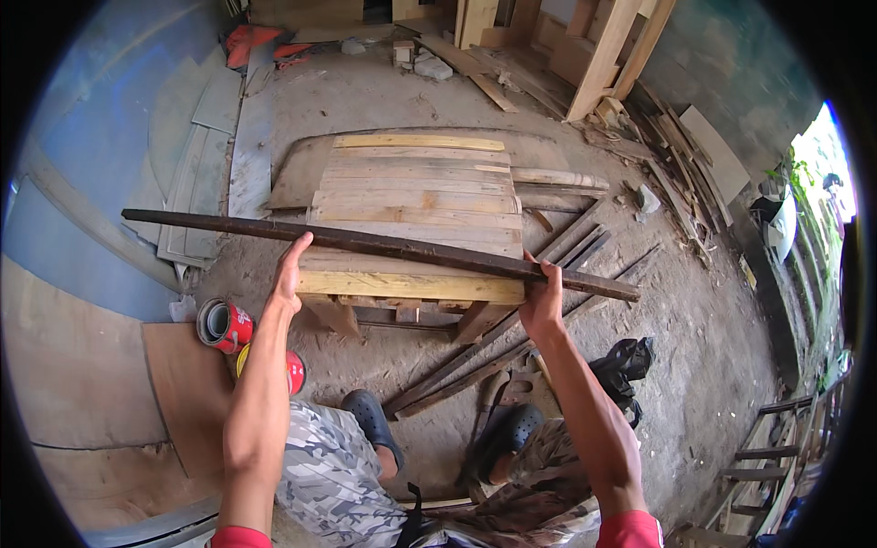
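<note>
A long, dark wooden bar [393, 245] lies across the view above a low slatted wooden table [420, 194], its left end farther off than its right. My left hand [289, 274] grips the bar over the table's left side, and its fingers are partly hidden. My right hand [544, 300] closes round the bar beyond the table's near right corner. A yellowish board [411, 287] forms the near edge of the tabletop. Whether the bar touches the tabletop, I cannot tell.
Red paint cans [239, 327] stand by my left forearm. Several dark wooden strips [457, 367] lie on the floor at the table's right, near a black plastic bag [625, 363] and a saw-like tool [489, 402]. Wood scraps [681, 196] line the right wall; panels [82, 352] lean at left.
</note>
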`<state>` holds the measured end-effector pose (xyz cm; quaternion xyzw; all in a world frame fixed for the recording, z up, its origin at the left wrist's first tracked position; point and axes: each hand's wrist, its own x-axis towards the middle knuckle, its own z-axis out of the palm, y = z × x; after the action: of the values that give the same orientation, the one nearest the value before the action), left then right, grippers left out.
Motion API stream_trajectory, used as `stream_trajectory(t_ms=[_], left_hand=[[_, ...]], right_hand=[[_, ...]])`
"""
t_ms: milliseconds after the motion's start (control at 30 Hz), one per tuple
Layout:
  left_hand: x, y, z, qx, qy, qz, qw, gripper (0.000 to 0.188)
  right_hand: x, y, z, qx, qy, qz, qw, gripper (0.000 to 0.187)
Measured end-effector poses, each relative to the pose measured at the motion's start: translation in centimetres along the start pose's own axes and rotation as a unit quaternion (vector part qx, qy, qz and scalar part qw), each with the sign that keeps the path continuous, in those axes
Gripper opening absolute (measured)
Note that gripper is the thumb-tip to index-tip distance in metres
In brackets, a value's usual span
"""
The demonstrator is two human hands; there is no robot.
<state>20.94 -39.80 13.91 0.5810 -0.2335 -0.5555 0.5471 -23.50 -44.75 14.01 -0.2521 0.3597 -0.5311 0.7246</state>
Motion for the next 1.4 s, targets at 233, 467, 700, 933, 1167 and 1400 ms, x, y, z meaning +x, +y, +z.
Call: stream_trajectory(t_ms=[233,467,700,933,1167,1400], left_hand=[[2.7,-1.4,2.8,0.025,0.04,0.05,0.998,0.076],[2.3,0.7,5.7,0.01,0.034,0.032,0.999,0.078],[4.2,1.2,5.3,-0.003,-0.03,0.013,0.999,0.077],[2.9,2.2,5.6,-0.018,-0.067,-0.006,0.998,0.093],[4.5,2.7,2.8,-0.108,0.073,0.01,0.991,0.065],[3.4,3.4,-1.7,-0.142,0.16,0.066,0.975,0.063]], right_hand=[[3.3,-2.6,-1.0,-0.021,0.018,-0.023,0.999,0.077],[1.3,-1.2,-1.6,-0.013,0.016,-0.069,0.997,0.078],[2.6,-1.3,-1.0,0.025,0.063,-0.067,0.995,0.072],[2.7,-1.1,-1.5,0.012,0.053,-0.063,0.997,0.071],[2.4,-2.5,-1.0,-0.069,0.06,0.006,0.996,0.071],[1.2,-5.0,-3.7,0.004,0.238,-0.126,0.963,0.059]])
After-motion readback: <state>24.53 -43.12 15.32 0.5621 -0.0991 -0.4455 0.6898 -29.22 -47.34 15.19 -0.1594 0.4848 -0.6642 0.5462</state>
